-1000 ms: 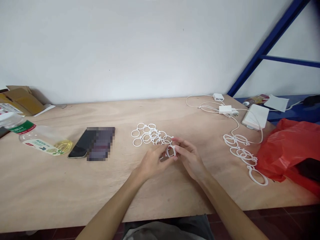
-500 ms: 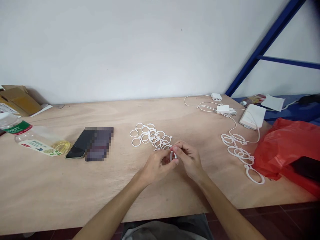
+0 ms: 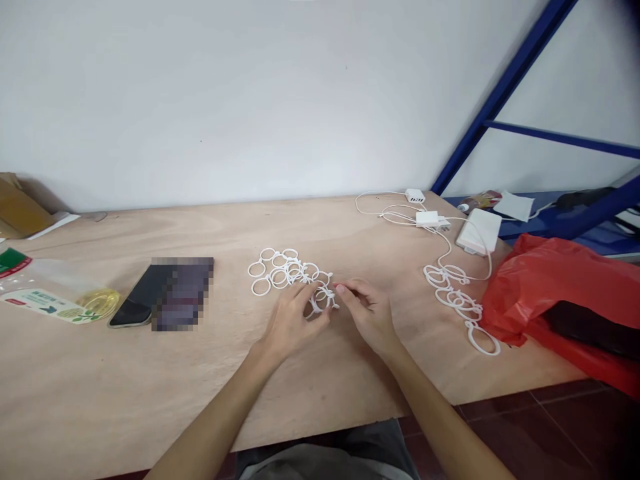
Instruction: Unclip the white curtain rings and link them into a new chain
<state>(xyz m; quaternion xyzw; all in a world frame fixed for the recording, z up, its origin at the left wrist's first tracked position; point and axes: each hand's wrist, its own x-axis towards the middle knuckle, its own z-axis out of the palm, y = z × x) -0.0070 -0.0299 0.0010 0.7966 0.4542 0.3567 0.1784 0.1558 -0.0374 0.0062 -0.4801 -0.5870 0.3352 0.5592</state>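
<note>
A cluster of small white plastic rings with little tabs lies in the middle of the wooden table, several of them overlapping. My left hand is at the near edge of this cluster. Its thumb and index finger are curved and apart, with white rings showing in the gap between them. Just right of the cluster, my right hand has its thumb pressed towards its bent index finger. A small reddish spot shows at those fingertips; whether it is an object I cannot tell.
Larger white rings lie to the right, beside a red plastic bag. White chargers with cables and a white box sit behind. Leftward are a phone, a blurred-out patch, a clear bottle and a cardboard box.
My hands have moved apart. The white ring that was between their fingertips is no longer held up there, and my left fingers now reach over the cluster. The view has turned slightly right.
</note>
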